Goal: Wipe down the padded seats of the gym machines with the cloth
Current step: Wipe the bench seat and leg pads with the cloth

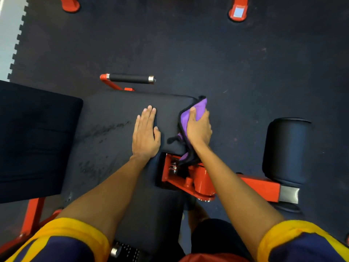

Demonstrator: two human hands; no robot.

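Nearest to you, your two forearms reach out from the yellow-and-navy short sleeves point(75, 241) over the machine. Just beyond them the red-painted steel frame point(200, 180) shows under the seat's right edge, carrying the black cylindrical roller pad point(287, 148) off to your right.

Your left hand point(145, 133) lies flat on the black padded seat point(113, 110), fingers straight and together, holding nothing; it looks like a brace. Your right hand point(199, 127) is curled around the purple cloth with black edging point(190, 114). It presses the cloth against the seat's right end near the far corner, and a tail hangs over the edge towards the frame.

So you are mid-wipe on this one seat, working its right end. To the left of your left hand, dull speckled streaks point(105, 129) cross the pad, with another patch point(90, 169) nearer you. I cannot tell whether they are damp trails from the cloth or grime not yet lifted. If grime, that middle stretch needs a pass. The large black padded backrest point(34, 140) on your left shows no such marks, so whether it has been wiped cannot be told.

Beyond the seat a red bar with a black foam grip point(130, 78) sticks out above the black rubber floor mat point(207, 44). At the far edge the red feet point(238, 10) belong to other equipment, whose seats are out of view. By my judgement most of the task lies ahead.
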